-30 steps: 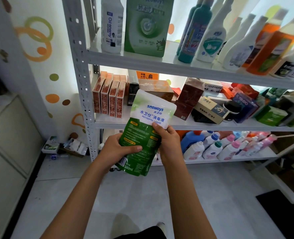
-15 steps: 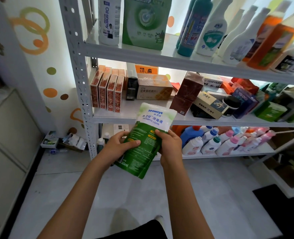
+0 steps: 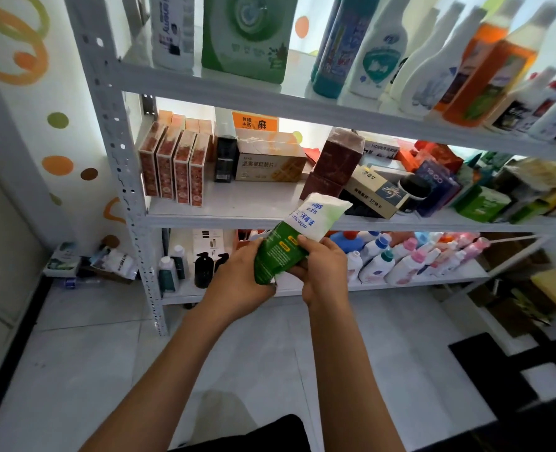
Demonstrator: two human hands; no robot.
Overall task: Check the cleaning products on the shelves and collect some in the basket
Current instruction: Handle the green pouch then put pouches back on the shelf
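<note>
In the middle of the frame, in front of the white metal shelving (image 3: 129, 177), a person held a green and white refill pouch (image 3: 294, 238) between both hands. The left hand (image 3: 240, 277) was curled round the pouch's lower green end, cupping it from below and from the left, while the right hand (image 3: 323, 267) gripped it from the right, its thumb laid across the green face just under the white part. The pouch was tilted, its white top leaning toward the upper right and reaching up over the edge of the middle shelf, its bottom tucked into the left palm. Blue lettering showed on the white part, only partly readable. Both forearms came up from the bottom of the frame and met at the pouch. Behind it, on the middle shelf, four orange patterned boxes (image 3: 175, 166) stood upright side by side at the left, with a tan carton (image 3: 270, 158) just to their right and dark red boxes (image 3: 335, 161) leaning further along. On the top shelf, upper middle of the frame, stood a large green pouch (image 3: 248, 34) and beside it a white bottle (image 3: 172, 31); orange bottles (image 3: 491, 70) crowded the upper right. On the lowest shelf, right of the hands, small white bottles with pink and blue caps (image 3: 410, 259) stood packed together, and dark bottles (image 3: 203, 269) stood to the left of the hands.
</note>
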